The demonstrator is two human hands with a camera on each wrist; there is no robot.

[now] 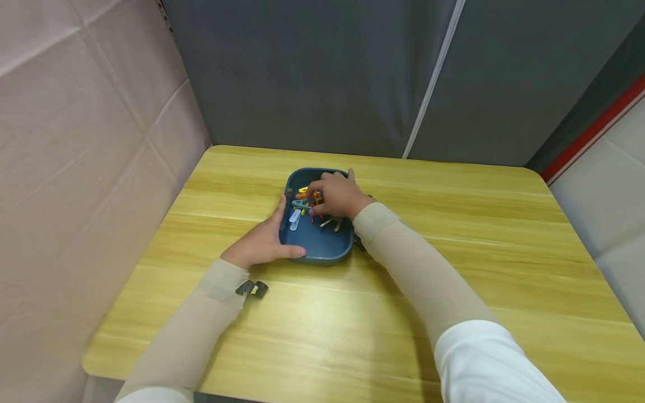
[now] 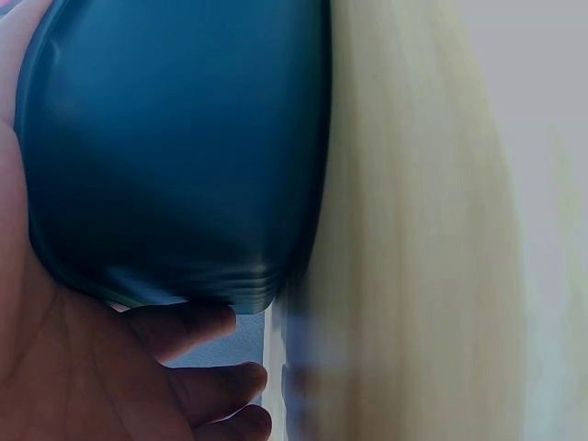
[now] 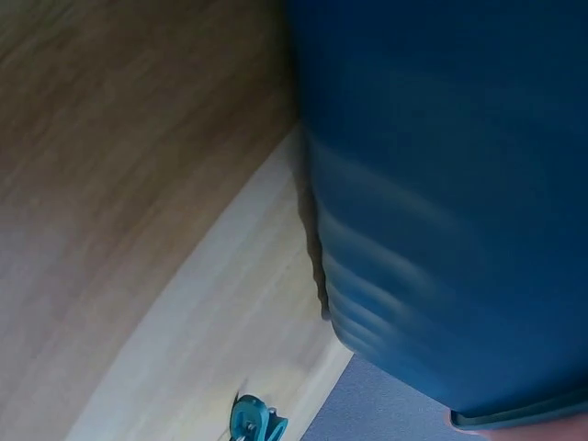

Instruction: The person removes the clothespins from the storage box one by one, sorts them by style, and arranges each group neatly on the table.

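Blue tray (image 1: 322,249) on the wooden table (image 1: 453,235), near its middle. Left hand (image 1: 259,243) clasped around the tray's left wall. Right hand (image 1: 337,196) inside, fingers curled among the coloured clips (image 1: 302,207); hold not clearly seen.

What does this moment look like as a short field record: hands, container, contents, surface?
left hand: grips the near left side of the blue bin, thumb along its wall
right hand: reaches into the bin among the clips; grasp hidden
contents: small colored clips, yellow, blue, red, pale
surface: light wooden table
other: one teal clip lies on the table beside the bin
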